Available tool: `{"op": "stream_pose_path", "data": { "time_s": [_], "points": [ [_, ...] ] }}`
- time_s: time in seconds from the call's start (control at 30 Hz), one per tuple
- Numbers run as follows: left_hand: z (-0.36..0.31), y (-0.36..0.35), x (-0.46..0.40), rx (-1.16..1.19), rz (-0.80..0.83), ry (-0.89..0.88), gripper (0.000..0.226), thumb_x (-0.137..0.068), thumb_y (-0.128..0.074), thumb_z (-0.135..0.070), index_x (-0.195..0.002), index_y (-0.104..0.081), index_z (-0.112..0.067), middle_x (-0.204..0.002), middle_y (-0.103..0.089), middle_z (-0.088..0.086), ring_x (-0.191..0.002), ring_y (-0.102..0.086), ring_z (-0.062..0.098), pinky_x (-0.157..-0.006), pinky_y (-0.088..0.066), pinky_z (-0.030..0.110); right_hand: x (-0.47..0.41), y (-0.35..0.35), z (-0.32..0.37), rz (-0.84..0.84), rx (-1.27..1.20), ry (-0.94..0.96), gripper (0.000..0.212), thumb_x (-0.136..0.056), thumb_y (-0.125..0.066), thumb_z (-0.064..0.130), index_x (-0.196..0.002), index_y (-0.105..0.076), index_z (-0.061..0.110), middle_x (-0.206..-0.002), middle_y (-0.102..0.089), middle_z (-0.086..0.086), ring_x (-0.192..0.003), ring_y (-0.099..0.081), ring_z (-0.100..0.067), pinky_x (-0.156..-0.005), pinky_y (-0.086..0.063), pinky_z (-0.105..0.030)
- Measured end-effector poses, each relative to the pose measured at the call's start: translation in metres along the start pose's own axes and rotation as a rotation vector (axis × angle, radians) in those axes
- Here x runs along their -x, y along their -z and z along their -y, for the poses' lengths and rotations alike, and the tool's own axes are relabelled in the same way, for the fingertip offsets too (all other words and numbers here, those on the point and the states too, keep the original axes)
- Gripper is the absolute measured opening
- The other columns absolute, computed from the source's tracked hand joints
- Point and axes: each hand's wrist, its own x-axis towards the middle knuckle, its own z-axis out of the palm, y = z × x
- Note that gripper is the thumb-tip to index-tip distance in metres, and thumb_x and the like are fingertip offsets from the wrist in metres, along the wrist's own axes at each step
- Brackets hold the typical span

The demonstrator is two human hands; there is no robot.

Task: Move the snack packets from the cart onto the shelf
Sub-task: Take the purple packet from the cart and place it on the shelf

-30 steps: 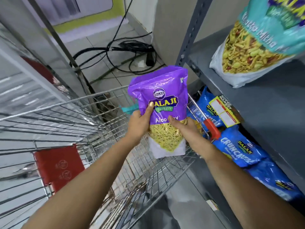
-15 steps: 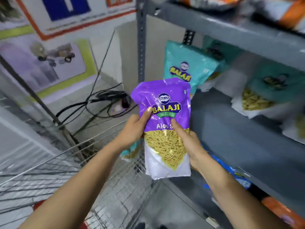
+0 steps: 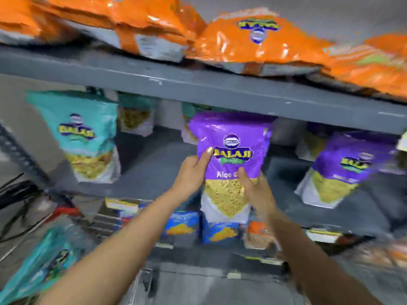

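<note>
I hold a purple Balaji snack packet (image 3: pixel 231 159) upright with both hands in front of the middle grey shelf (image 3: pixel 154 170). My left hand (image 3: pixel 191 172) grips its left edge, thumb on the front. My right hand (image 3: pixel 257 190) grips its right lower side, thumb on the label. The packet's top is level with the shelf opening and its base hangs at the shelf's front edge. A second purple packet (image 3: pixel 343 170) stands on the same shelf to the right. A teal packet (image 3: pixel 83 137) stands at the left. The cart is barely visible, with a teal packet (image 3: pixel 44 260) at lower left.
Orange packets (image 3: pixel 253 40) lie on the upper shelf, whose grey lip (image 3: pixel 220 89) runs just above the held packet. Blue packets (image 3: pixel 182 223) and yellow price tags sit on the lower shelf. Bare grey shelf shows between the teal and purple packets. The view is motion-blurred.
My view has swung up from the cart to face the shelves. Both hands have carried the purple packet up and forward to the middle shelf opening.
</note>
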Motion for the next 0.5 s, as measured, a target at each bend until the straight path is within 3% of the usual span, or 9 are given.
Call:
{"op": "stream_pose_path", "data": {
  "time_s": [0.03,0.1,0.17,0.27,0.37,0.43,0.5],
  "points": [
    [-0.002,-0.022,-0.012,0.017,0.025,-0.002,0.062,-0.097,-0.048,-0.044,-0.076,-0.062,0.012,-0.072,-0.06,0.007,-0.069,-0.049,0.011,-0.067,-0.042,0.033,-0.012,0.019,-0.002,-0.027,-0.001,0.011,0.026,-0.091,-0.066,0.031,-0.113,-0.067,0.016,-0.085,-0.076,0.016,-0.07,-0.068,0.004,-0.063,-0.058,-0.018],
    [-0.004,-0.065,-0.033,0.074,0.065,-0.008,0.054,-0.099,-0.047,-0.038,-0.088,-0.066,0.01,-0.083,-0.066,0.007,-0.078,-0.054,0.011,-0.076,-0.049,0.036,-0.039,0.055,-0.006,-0.074,0.043,0.051,0.008,-0.095,-0.061,0.025,-0.092,-0.065,0.018,-0.069,-0.072,0.018,-0.059,-0.062,0.008,-0.055,-0.052,-0.013],
    [-0.003,-0.098,-0.051,0.09,0.097,-0.006,0.048,-0.1,-0.046,-0.036,-0.093,-0.069,0.007,-0.092,-0.073,0.011,-0.084,-0.059,0.012,-0.087,-0.052,0.04,-0.063,0.086,-0.011,-0.135,0.085,0.062,0.007,-0.095,-0.062,0.025,-0.089,-0.064,0.022,-0.064,-0.071,0.021,-0.056,-0.063,0.01,-0.053,-0.049,-0.01],
    [0.003,-0.135,-0.068,0.079,0.174,0.024,0.051,-0.099,-0.045,-0.04,-0.095,-0.068,0.005,-0.101,-0.076,0.021,-0.086,-0.065,0.018,-0.092,-0.051,0.045,-0.09,0.119,-0.025,-0.172,0.102,0.031,0.022,-0.092,-0.067,0.029,-0.112,-0.068,0.021,-0.104,-0.076,0.005,-0.086,-0.072,0.004,-0.074,-0.056,-0.015],
    [0.017,-0.154,-0.076,0.06,0.202,0.052,0.048,-0.099,-0.044,-0.042,-0.1,-0.069,-0.001,-0.104,-0.076,0.017,-0.096,-0.07,0.024,-0.094,-0.053,0.044,-0.098,0.132,-0.039,-0.204,0.146,0.067,0.026,-0.091,-0.069,0.027,-0.117,-0.064,0.026,-0.111,-0.072,0.004,-0.085,-0.067,0.018,-0.077,-0.054,-0.008],
    [0.026,-0.158,-0.078,0.082,0.191,0.044,0.045,-0.099,-0.044,-0.043,-0.103,-0.07,-0.006,-0.105,-0.076,0.012,-0.1,-0.07,0.023,-0.094,-0.053,0.04,-0.096,0.131,-0.045,-0.23,0.122,0.082,0.036,-0.09,-0.071,0.021,-0.124,-0.06,0.02,-0.113,-0.072,0.005,-0.096,-0.069,0.007,-0.089,-0.055,-0.021],
    [0.03,-0.156,-0.078,0.112,0.206,0.031,0.047,-0.096,-0.045,-0.049,-0.103,-0.07,-0.01,-0.105,-0.077,0.008,-0.097,-0.07,0.016,-0.092,-0.053,0.036,-0.088,0.123,-0.049,-0.287,0.108,0.127,0.046,-0.088,-0.073,0.013,-0.129,-0.053,0.007,-0.121,-0.069,-0.009,-0.111,-0.067,-0.015,-0.097,-0.054,-0.035]
  ]
}}
